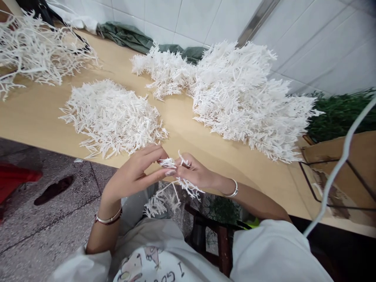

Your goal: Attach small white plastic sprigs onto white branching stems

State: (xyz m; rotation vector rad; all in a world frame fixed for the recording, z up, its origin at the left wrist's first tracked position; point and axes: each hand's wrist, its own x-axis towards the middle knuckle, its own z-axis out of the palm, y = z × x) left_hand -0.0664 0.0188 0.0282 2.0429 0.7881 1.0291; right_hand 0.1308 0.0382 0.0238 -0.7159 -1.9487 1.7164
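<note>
My left hand (141,168) pinches a small white branched sprig (168,162) between thumb and fingers, close to the table's front edge. Against it, my right hand (195,170) is closed on a longer white artificial branch (189,188), whose forked tips stick out above and below the fingers. More of the white branching (158,203) hangs under both hands, over my lap. The exact spot where the pieces meet is hidden by the fingertips. Just beyond my left hand lies a heap of small white sprigs (114,117).
Bigger white branch piles lie at the back right (243,98) and back middle (170,70); looser white stems (38,51) are at the far left. Green cloth (126,37) lies along the tiled wall. At right are a cardboard box (346,164), greenery (340,113) and a pale cable (337,172).
</note>
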